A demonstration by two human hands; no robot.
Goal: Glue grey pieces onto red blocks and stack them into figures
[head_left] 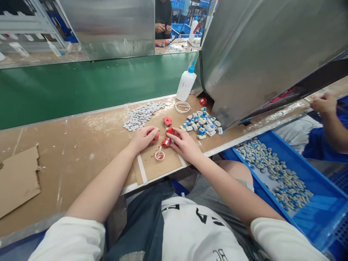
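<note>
On the brown work surface my left hand (144,139) is closed, thumb and fingertips around a small red plastic piece (156,137). My right hand (187,145) is closed over a red plastic part (171,131), mostly covered by its fingers. Another red part with a pale patch (166,142) lies against those fingers. Just beyond the hands sits a loose red part (167,121). A small round cup (160,156) with a thin white stick in it stands on the cardboard (149,168) between my wrists.
Flat grey pieces (143,115) are heaped behind my left hand; white, blue and yellow blocks (205,125) lie to the right. A squeeze bottle (186,85) stands behind a white ring-shaped dish (182,107). Metal panels (119,27) flank the green belt (95,88). A blue bin (320,210) holds more blocks.
</note>
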